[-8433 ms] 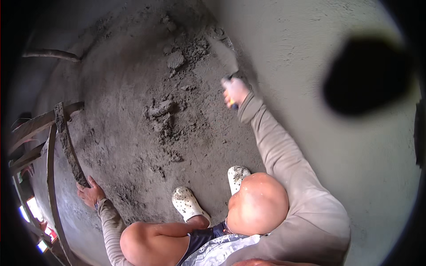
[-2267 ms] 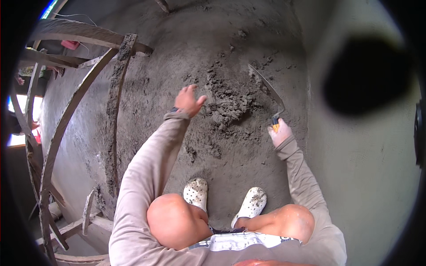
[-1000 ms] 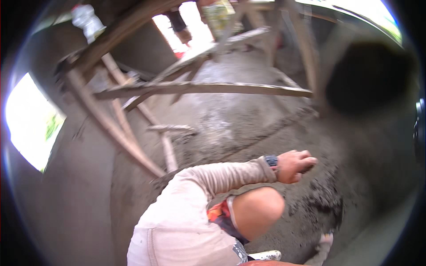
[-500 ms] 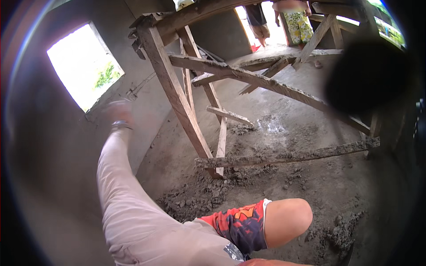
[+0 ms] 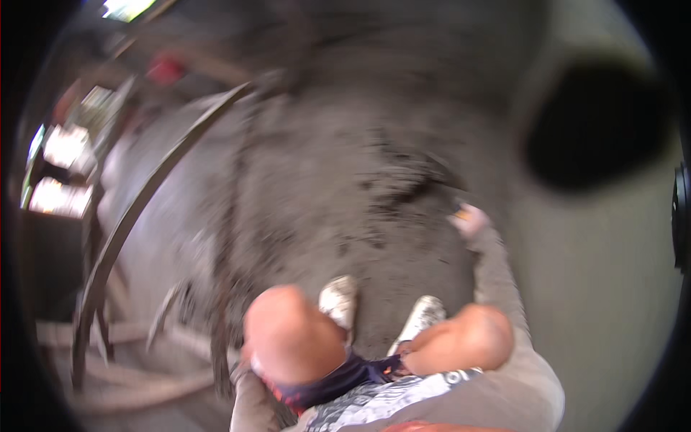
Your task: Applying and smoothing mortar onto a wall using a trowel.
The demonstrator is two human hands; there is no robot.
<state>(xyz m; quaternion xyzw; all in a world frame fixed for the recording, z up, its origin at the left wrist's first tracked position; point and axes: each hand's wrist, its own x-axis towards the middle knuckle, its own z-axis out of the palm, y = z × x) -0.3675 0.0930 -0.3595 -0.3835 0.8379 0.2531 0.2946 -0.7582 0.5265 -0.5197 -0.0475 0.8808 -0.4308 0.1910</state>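
My right hand (image 5: 471, 220) reaches down low at the right, close to the floor beside the wall. Its fingers are closed round a hand tool with a yellow-orange handle (image 5: 461, 214); blur hides the tool's exact kind. Just beyond it lies a dark, lumpy heap of wet mortar (image 5: 407, 176) on the floor. My left hand (image 5: 247, 354) is down beside my left knee, mostly hidden and smeared, so its fingers cannot be read. Both my knees are bent, above white-spotted shoes.
Wooden scaffold framing (image 5: 137, 209) stands at the left, its long beam bent by the lens. A smooth grey wall (image 5: 590, 288) runs along the right. Mortar crumbs are scattered over the grey floor (image 5: 302, 209). A red object (image 5: 166, 68) sits blurred at the far left.
My view has swung right and down, away from the window. My left arm, stretched to the wall before, is now down by my knee. My right hand with the tool has come into view.
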